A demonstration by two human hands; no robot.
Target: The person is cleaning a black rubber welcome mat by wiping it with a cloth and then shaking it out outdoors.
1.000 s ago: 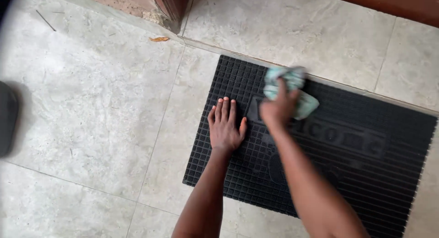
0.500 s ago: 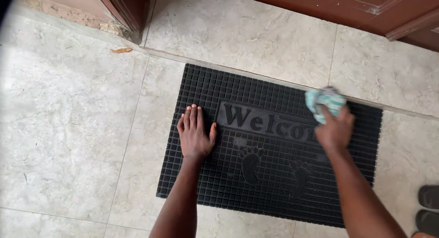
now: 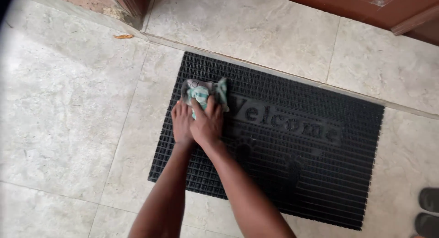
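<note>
A black rubber doormat [image 3: 311,155] with a grid surface lies on pale stone floor tiles. My right hand [image 3: 206,123] presses a crumpled light green and white cloth [image 3: 201,90] onto the mat's far left part. My left hand [image 3: 181,123] lies flat on the mat just left of it, fingers together, partly tucked under the right hand. Both forearms reach in from the bottom edge.
A dark wooden door and frame [image 3: 375,7] run along the top. A raised tile step [image 3: 256,23] lies behind the mat. A dry leaf [image 3: 122,36] sits near the door post. Dark footwear [image 3: 429,210] shows at the bottom right.
My right hand has swept the cloth from the mat's right side across to its left end, beside my left hand. The left hand has stayed planted on the mat.
</note>
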